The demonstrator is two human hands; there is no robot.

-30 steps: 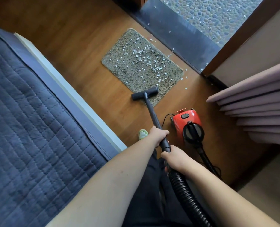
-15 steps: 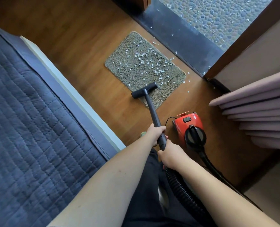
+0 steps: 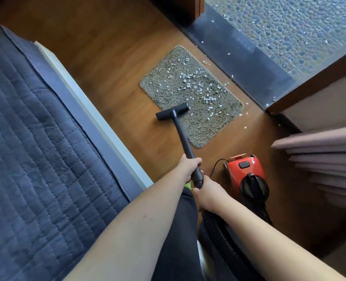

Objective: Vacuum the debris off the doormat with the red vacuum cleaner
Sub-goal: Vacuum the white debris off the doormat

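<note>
1. Nearest me, my two bare forearms reach up from the bottom edge, over dark clothing.
2. My right hand (image 3: 209, 192) curls around the lower end of the black wand (image 3: 185, 147), where the ribbed black hose (image 3: 222, 238) joins it.
3. My left hand (image 3: 188, 166) grips the wand just above, at 11 o'clock from the right hand; both sets of fingers are wrapped tight on it.
4. At 3 o'clock from my hands, the red vacuum cleaner (image 3: 242, 169) sits on the wooden floor (image 3: 111, 63), its hose socket facing me.
5. At 9 o'clock lies a bed with a dark blue quilt (image 3: 36, 159).
6. At 3 o'clock, further right, hang pinkish curtain folds (image 3: 326, 157).
7. The wand runs toward 12 o'clock to the black floor nozzle (image 3: 172, 111), which rests across the near-left edge of the grey-green doormat (image 3: 206, 128).
8. White debris (image 3: 196, 86) is scattered over the far half of the doormat; a few flecks lie on the floor beside it.
9. Furthest, at 1 o'clock, a dark threshold (image 3: 243, 57) borders pebbled ground (image 3: 289, 27).
</note>
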